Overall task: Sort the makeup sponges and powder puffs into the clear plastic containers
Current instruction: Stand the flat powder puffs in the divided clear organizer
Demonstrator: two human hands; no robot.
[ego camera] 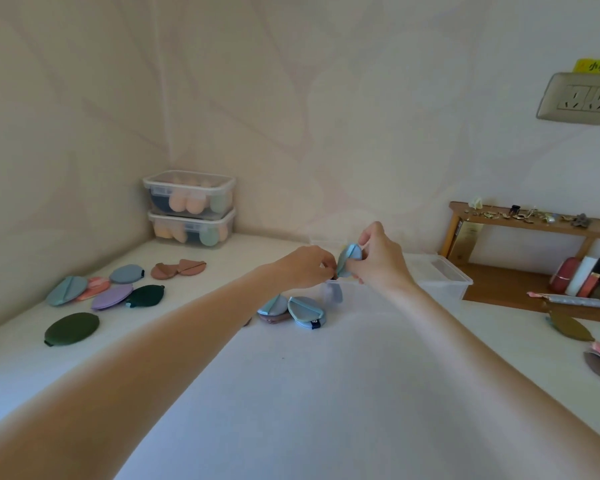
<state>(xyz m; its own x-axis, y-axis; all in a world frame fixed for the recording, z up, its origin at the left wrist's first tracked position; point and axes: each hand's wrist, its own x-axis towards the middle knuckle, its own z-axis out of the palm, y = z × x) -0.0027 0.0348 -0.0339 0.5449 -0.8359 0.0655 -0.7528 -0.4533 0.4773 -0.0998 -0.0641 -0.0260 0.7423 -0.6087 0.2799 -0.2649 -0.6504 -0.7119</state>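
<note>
Two lidded boxes point(190, 209) of sponges stand stacked in the corner, so that share appears done. Both the left hand point(309, 266) and right hand point(378, 259) pinch one blue puff point(349, 258), held above an open box point(340, 289) that already holds a puff. Loose puffs point(104, 289) remain on the table point(291, 393), so most puff sorting seems outstanding.

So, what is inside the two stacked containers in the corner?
The upper container and lower container both show peach sponges and a pale green one; the dark shapes behind them cannot be identified.
</note>
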